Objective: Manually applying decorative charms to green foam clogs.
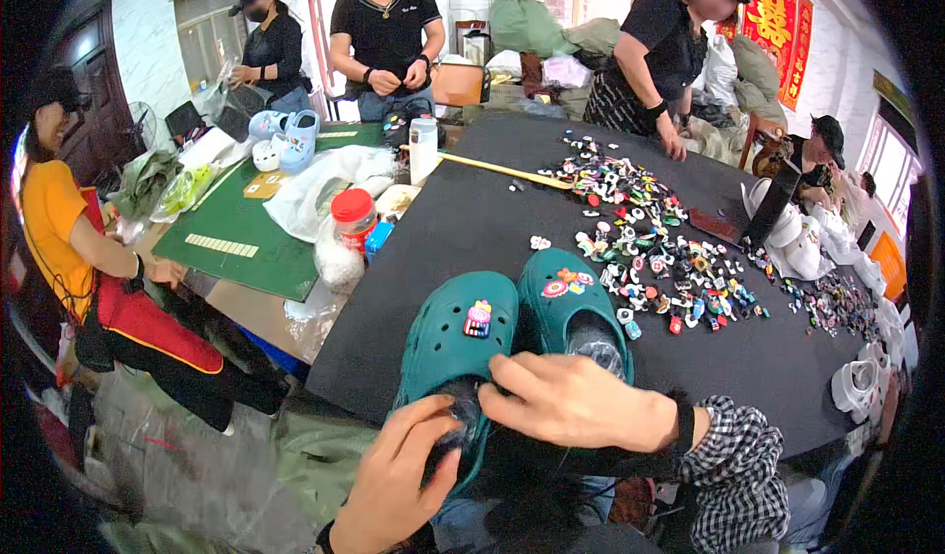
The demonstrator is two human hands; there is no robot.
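A teal clog (458,313) with round holes lies in front of me, toe away, carrying a pink, white and dark shoe charm (477,320). My left hand (404,461) curls its fingers and thumb about the foot opening, around dark, shiny plastic stuffing (463,411). With fingers bent, my right hand (576,401) grips at the opening's right rim; its fingertips are partly hidden. Touching the first clog on the right is a second teal clog (553,269), bearing pink and orange charms (568,281) and clear plastic stuffing (596,342).
Loose colourful charms (679,269) spread over the black table (443,215). A yellow stick (502,170), a red-lidded jar (354,217) and a white bottle (423,151) stand or lie beyond. White shoes (861,387) sit at right. Several people work around the tables; a green mat (236,224) lies left.
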